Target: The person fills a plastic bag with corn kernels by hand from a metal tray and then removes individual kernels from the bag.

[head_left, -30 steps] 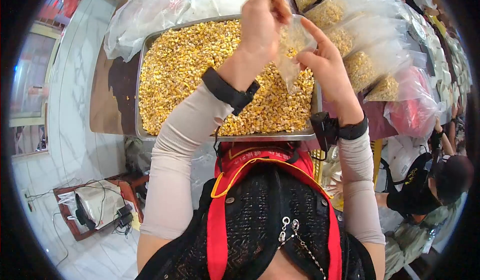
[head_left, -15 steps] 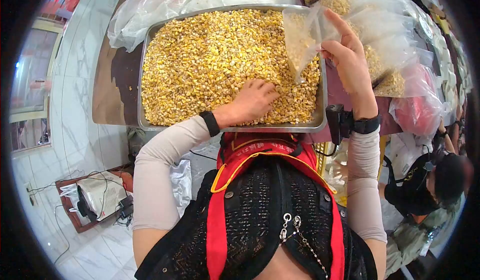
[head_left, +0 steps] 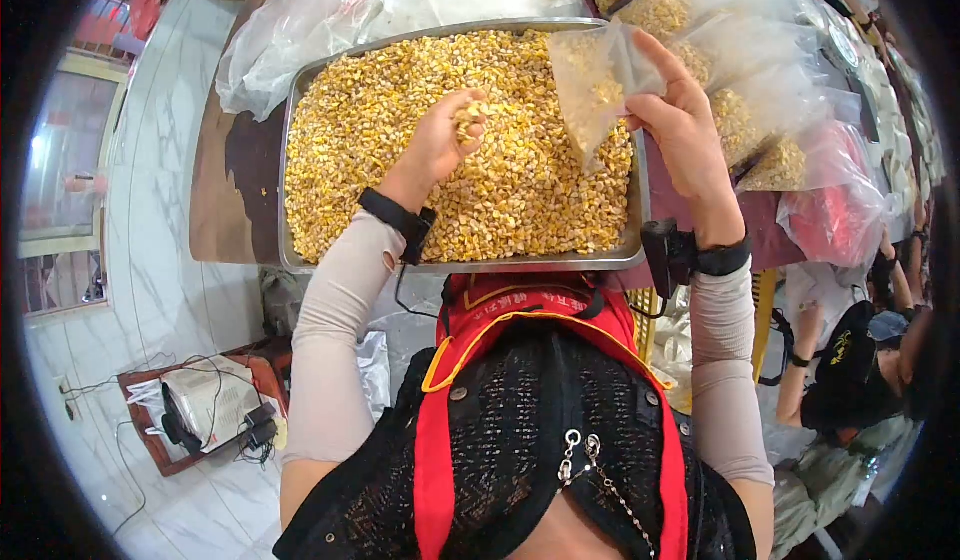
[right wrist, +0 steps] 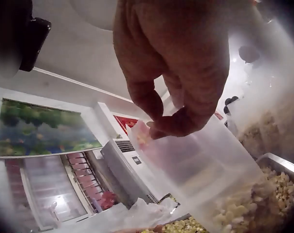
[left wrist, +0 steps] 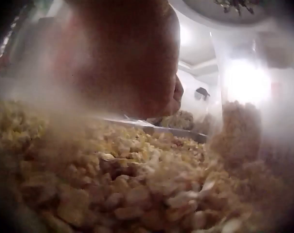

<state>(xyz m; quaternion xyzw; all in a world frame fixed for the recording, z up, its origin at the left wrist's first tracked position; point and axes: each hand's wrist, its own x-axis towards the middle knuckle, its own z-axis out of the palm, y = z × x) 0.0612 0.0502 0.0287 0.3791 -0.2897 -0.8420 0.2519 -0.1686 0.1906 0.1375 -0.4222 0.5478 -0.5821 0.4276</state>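
My left hand (head_left: 435, 148) is above the corn kernels (head_left: 370, 130) in a wide metal tray (head_left: 460, 265), its fingers curled round a handful of kernels (head_left: 470, 118). In the left wrist view the fist (left wrist: 122, 63) hangs close over the kernels. Over the tray's right side, my right hand (head_left: 688, 130) pinches the edge of a clear plastic bag (head_left: 590, 80) between thumb and fingers. Some kernels lie in the bag's lower part (right wrist: 239, 208), as the right wrist view shows.
Several filled clear bags (head_left: 735, 125) stand right of the tray, with a pink bag (head_left: 835, 200) near them. Crumpled plastic (head_left: 290, 35) lies behind the tray at the left. Another person (head_left: 850, 360) is at the far right. A box with cables (head_left: 210, 410) is low on the left.
The left hand first came down from near the bag into the kernels, then rose leftward with a handful. The right hand has kept its pinch on the bag, shifting only slightly.
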